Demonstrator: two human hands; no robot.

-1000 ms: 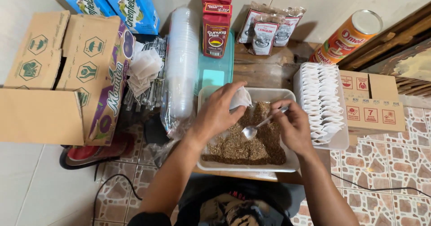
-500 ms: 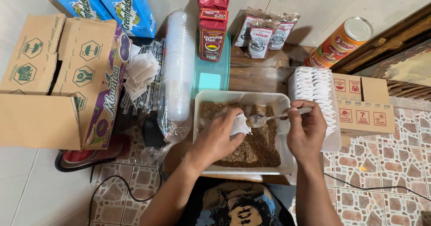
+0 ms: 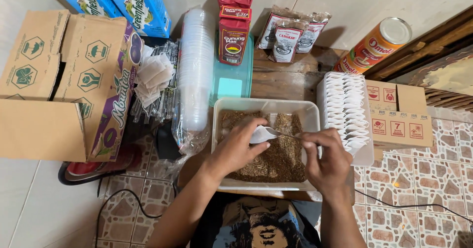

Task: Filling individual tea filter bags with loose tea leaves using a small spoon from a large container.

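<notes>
I am pinching a small white filter bag (image 3: 261, 133) in my left hand (image 3: 236, 149), fingers curled tight round its lower edge so the mouth is facing right, just above the middle of the frame. My right hand (image 3: 327, 162) is closing round the handle of a metal spoon (image 3: 283, 134), the grip firm and nearly shut, and the spoon's tip is sitting at the bag's opening; whether its bowl is inside the bag I cannot tell.

Both hands are hovering over the pale plastic tub (image 3: 305, 111) at the centre of the frame, which is holding a bed of brown loose leaf (image 3: 276, 162). As I judge it, I am in the filling step: feeding a spoonful into the bag. The next move is calling for a steady tilt of the spoon while the left fingers are keeping the mouth spread, so that nothing is spilling back over the rim.

To the right of the tub, a tray of white bags standing in a row (image 3: 345, 110) is waiting beside small cardboard cartons (image 3: 399, 125). Left of the tub a sleeve of stacked clear cups (image 3: 195, 70) is lying, with loose empty bags (image 3: 153, 78) beyond it and a large cardboard box (image 3: 74, 80) at the left edge.
</notes>
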